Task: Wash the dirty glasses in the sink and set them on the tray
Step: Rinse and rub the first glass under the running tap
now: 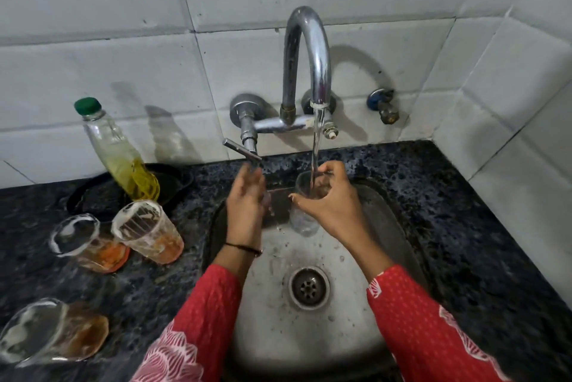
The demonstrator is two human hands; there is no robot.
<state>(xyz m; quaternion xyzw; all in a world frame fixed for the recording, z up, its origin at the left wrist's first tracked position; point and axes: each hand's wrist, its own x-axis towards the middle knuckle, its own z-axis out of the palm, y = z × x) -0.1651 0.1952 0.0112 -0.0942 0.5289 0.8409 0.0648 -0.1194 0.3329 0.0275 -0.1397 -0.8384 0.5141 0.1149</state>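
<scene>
head view: we are rinsing one glass (pixel 305 222) under running water (pixel 316 149) at the back edge of the sink (pixel 278 329). right hand (pixel 335 211) fingers are clamped round it, left hand (pixel 246 196) fingers loose and apart. next we are likely needing to scrub inside.

Dark speckled stone desk (pixel 458 227) with a steel sink (pixel 278 335) set in. On its left: a dirty glass (pixel 52 332) nearest, two stained glasses (pixel 86 245) (pixel 148 231) behind, a black tray (pixel 93 193) farthest back.
</scene>
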